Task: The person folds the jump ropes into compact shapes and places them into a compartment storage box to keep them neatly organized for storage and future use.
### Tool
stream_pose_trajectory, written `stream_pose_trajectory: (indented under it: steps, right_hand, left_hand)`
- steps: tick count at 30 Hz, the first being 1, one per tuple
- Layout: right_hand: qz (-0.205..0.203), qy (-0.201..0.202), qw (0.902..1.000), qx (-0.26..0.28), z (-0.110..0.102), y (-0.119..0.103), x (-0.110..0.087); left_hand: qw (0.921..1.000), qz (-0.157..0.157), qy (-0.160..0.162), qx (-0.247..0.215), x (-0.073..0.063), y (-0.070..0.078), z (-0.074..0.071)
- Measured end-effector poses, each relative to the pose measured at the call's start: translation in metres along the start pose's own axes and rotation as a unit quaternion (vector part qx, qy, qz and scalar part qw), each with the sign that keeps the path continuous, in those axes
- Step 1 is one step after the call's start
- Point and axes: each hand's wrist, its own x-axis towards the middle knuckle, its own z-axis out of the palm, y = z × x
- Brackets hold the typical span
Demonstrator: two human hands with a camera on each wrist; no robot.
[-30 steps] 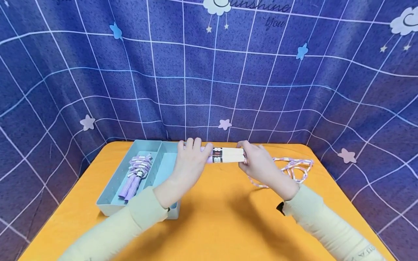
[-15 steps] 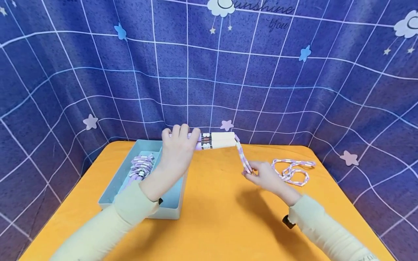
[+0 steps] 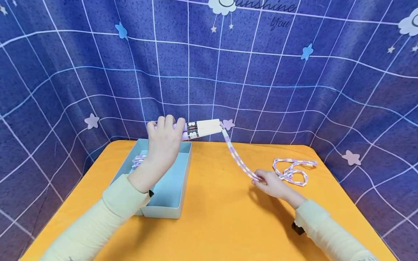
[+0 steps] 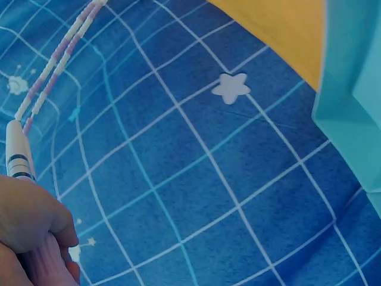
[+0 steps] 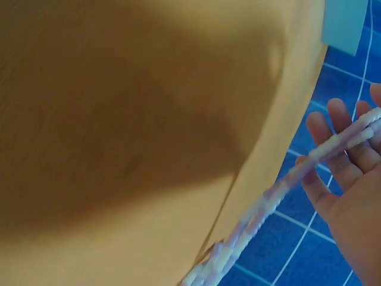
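Observation:
My left hand (image 3: 164, 143) grips the two purple-and-white handles (image 3: 208, 127) of a jump rope side by side, raised above the table, their white ends pointing right. From those ends two strands of the purple-and-white beaded cord (image 3: 237, 158) slope down to my right hand (image 3: 271, 184), which holds them low over the table. In the right wrist view the cord (image 5: 256, 217) runs between thumb and fingers (image 5: 337, 113). More of the beaded cord (image 3: 295, 160) lies in loose loops beyond my right hand. In the left wrist view a handle (image 4: 19, 149) sticks out of my fist.
A light-blue divided box (image 3: 184, 181) stands left on the orange-covered table (image 3: 222, 217). In its left compartment lies a bundled purple-and-white jump rope (image 3: 138, 160), partly hidden by my left arm. A blue grid-patterned curtain (image 3: 202, 87) hangs behind and at both sides.
My left hand has moved left and up with the handles. My right hand has left the handle ends and slid along the cord, down and right, so a longer double strand shows between the hands.

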Motion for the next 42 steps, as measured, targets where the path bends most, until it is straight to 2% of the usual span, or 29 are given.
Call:
stream_pose_trajectory:
  steps: [3,6,14,19,22,26,30,33,37,42]
  right_hand:
    - [-0.014,-0.014,0.9998,-0.009,-0.004,0.003,-0.005]
    - [-0.018,-0.023,0.9985,-0.047,-0.010,0.000,-0.007]
    - [-0.007,-0.032,0.9903,-0.135,-0.044,-0.026,0.000]
    - [-0.048,-0.026,0.9764,-0.209,-0.065,-0.044,0.011]
    - [-0.081,-0.016,0.9703,-0.228,-0.075,-0.055,0.019]
    - [-0.121,-0.002,0.9616,-0.247,-0.088,-0.074,0.033]
    - [-0.198,0.025,0.9369,-0.287,-0.101,-0.095,0.049]
    - [-0.244,0.040,0.9186,-0.309,-0.109,-0.108,0.058]
    - [-0.258,0.037,0.9117,-0.318,-0.117,-0.124,0.068]
    - [-0.261,0.022,0.9053,-0.334,-0.125,-0.140,0.080]
  left_hand:
    - [0.9999,-0.004,-0.011,0.001,-0.003,-0.003,0.003]
    - [0.9998,-0.006,-0.020,0.003,-0.006,-0.006,0.006]
    - [0.9987,-0.004,-0.048,0.016,-0.009,-0.009,0.010]
    - [0.9976,-0.009,-0.069,0.010,-0.011,-0.009,0.014]
    - [0.9966,-0.008,-0.082,0.009,-0.013,-0.007,0.017]
    - [0.9967,-0.001,-0.080,0.016,-0.016,-0.003,0.023]
    - [0.9968,0.009,-0.076,0.023,-0.018,0.004,0.028]
    - [0.9953,0.016,-0.092,0.025,-0.018,0.010,0.030]
    - [0.9925,0.029,-0.117,0.020,-0.016,0.019,0.033]
    - [0.9919,0.056,-0.113,0.015,-0.016,0.033,0.037]
